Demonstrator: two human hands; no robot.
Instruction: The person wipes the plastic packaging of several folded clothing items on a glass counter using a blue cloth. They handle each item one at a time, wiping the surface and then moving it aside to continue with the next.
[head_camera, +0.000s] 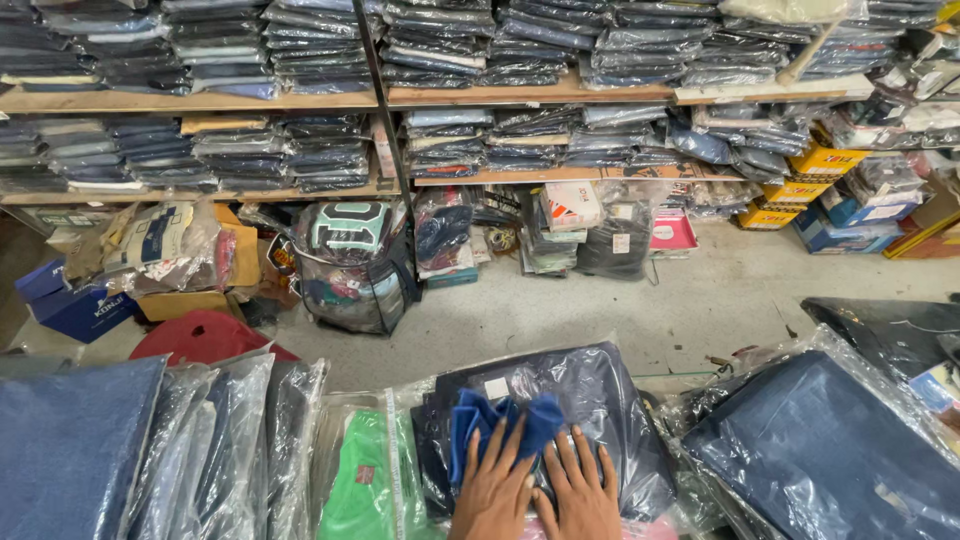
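Note:
Both my hands rest flat on a dark navy garment in a clear plastic bag (600, 400) at the bottom centre. My left hand (495, 485) presses with spread fingers on a crumpled bright blue cloth (500, 420) lying on top of that bag. My right hand (580, 490) lies beside it, fingers apart, on the plastic just below the cloth's right edge. Neither hand closes around anything.
A green bagged garment (365, 470) lies to the left, then several upright bagged dark garments (230, 440). A large bagged navy piece (820, 450) sits at the right. Wooden shelves (480, 95) hold stacked bagged clothes. A mesh bag (350, 270), boxes and bundles stand on the grey floor (700, 300).

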